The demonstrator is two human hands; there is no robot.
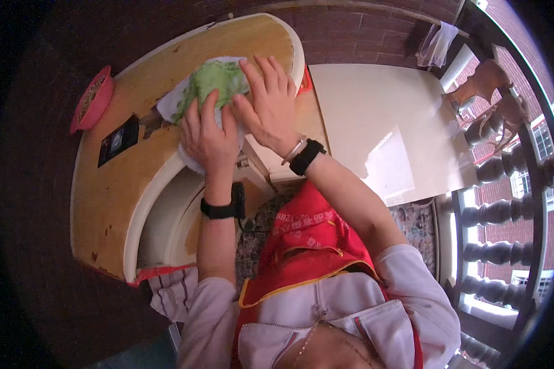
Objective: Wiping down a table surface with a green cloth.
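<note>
A green and white cloth (214,83) lies crumpled on the worn, yellowish wooden top of a curved table (254,37). My left hand (210,133) rests palm down on the cloth's near part, and white fabric shows on both sides of it. Beside it, my right hand (270,99) is spread flat, its fingertips reaching past the cloth's right edge. The thumbs almost meet. Neither hand shows a clear grip; the palms' undersides are hidden. Left of the cloth, a dark stain or bare patch (154,124) marks the wood.
A black flat packet (118,140) lies on the tabletop, left of my hands. At the left edge stands a pink bowl (94,104) with grainy contents. A white panel-topped surface (374,124) adjoins on the right, before a balustrade (498,205). Thin fabric (436,44) hangs from a pole.
</note>
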